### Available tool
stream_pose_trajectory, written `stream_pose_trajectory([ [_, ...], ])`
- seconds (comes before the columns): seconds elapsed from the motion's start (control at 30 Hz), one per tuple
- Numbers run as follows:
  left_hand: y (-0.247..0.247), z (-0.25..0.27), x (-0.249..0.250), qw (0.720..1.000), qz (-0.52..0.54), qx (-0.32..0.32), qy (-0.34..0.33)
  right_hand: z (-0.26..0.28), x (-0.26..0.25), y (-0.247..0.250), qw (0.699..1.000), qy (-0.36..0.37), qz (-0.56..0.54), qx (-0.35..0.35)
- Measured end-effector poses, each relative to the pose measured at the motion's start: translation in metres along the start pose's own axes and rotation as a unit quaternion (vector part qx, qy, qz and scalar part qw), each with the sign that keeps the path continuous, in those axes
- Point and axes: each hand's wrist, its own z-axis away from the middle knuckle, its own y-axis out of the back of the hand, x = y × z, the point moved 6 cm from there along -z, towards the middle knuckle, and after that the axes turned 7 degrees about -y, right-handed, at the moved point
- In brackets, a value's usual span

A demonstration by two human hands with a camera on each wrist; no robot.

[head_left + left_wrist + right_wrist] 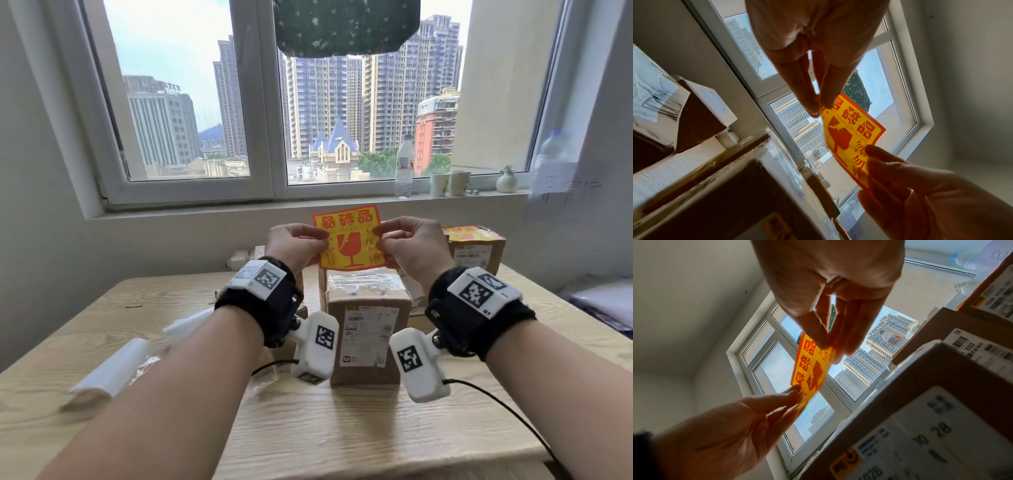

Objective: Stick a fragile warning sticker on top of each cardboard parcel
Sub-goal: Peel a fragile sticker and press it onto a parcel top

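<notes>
Two grips: left hand (297,244) and right hand (412,247) each pinch one side edge of the sticker (349,240), thumb and fingers clamped on it
Sticker: yellow and red, broken-glass mark, held upright in the air above the parcels
Front parcel (368,329): taped top bare, directly below the sticker, on the desk (308,428)
Rear right parcel (476,248): sticker on top
Window sill: bottle (404,168), two cups

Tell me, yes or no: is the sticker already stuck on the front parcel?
No: both the left hand and right hand pinch the sticker in the air above the parcel.
</notes>
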Motion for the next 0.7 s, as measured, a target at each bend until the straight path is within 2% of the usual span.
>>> stream_pose_trajectory([
  [0.27, 0.005, -0.004, 0.008, 0.999, -0.013, 0.026, -0.026, -0.003, 0.002, 0.005, 1.000, 0.008, 0.002, 0.005],
  [0.43, -0.005, -0.001, 0.008, 1.000, 0.001, 0.003, -0.026, -0.004, 0.001, 0.008, 0.999, 0.009, 0.025, 0.022],
  [0.7, -0.019, 0.009, -0.007, 0.994, -0.071, -0.061, 0.051, -0.007, 0.024, 0.012, 0.995, -0.062, 0.068, 0.027],
])
